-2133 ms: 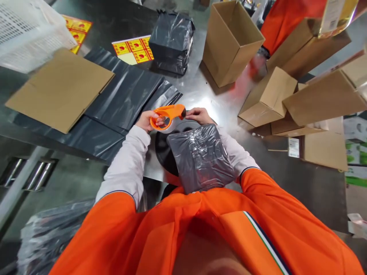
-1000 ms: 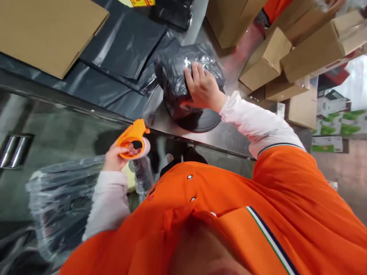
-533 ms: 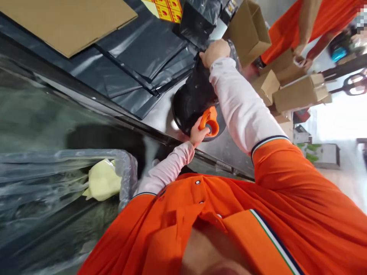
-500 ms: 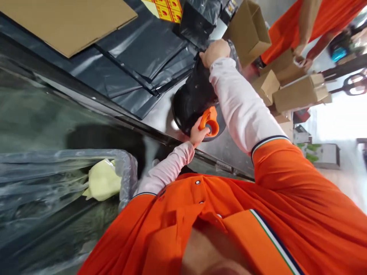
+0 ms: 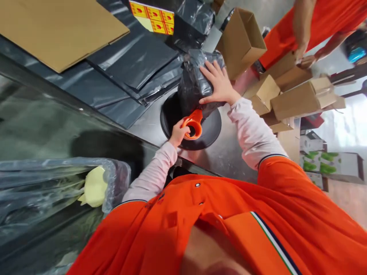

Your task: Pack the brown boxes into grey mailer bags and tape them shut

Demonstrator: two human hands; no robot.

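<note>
My left hand [image 5: 179, 133] grips an orange tape dispenser [image 5: 195, 125] by its ring, fingers wrapped around the rim. The dispenser's far end meets the lower side of a bundle wrapped in shiny black plastic [image 5: 189, 86]. My right hand [image 5: 219, 83] lies on the bundle's top with its fingers spread. Beneath the bundle is a round black disc [image 5: 210, 131] resting on the metal tabletop. What lies inside the black wrapping is hidden.
Flat black plastic bags [image 5: 137, 57] and a cardboard sheet [image 5: 65, 32] cover the table's left side. An open carton [image 5: 241, 42] stands beyond my right hand. A co-worker's hands [image 5: 304, 57] are among cartons at right. A plastic-lined bin [image 5: 114, 168] stands at lower left.
My right hand has gone from a closed grip at the bundle's far end to lying spread on it. The bundle now looks more upright. My left hand and the dispenser have shifted left.
</note>
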